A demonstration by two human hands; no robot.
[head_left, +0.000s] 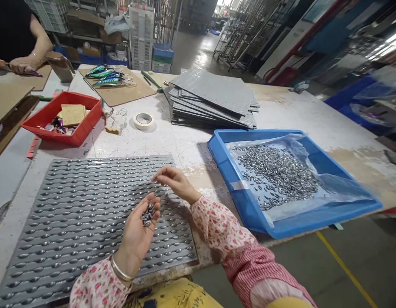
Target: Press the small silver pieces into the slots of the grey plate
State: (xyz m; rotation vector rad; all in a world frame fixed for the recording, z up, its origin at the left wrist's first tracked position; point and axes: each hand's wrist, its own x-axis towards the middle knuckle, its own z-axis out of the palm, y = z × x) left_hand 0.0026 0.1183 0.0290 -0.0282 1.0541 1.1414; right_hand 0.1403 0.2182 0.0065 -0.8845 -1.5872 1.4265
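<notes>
My left hand is palm up with its fingers curled around a small heap of shiny oval metal pieces. It hovers above a grey ridged board, which carries rows of similar silver pieces. Just beyond it, my right hand is over the board's upper right part, thumb and fingers drawn together; whatever is between the fingertips is too small to make out. To the right stands a blue tray lined with clear plastic, where many loose metal pieces lie in a pile.
Behind the board are a stack of grey boards, a tape roll and a red bin with small items. Green-blue fishing lures lie on cardboard. At the upper left, a co-worker's hand holds something.
</notes>
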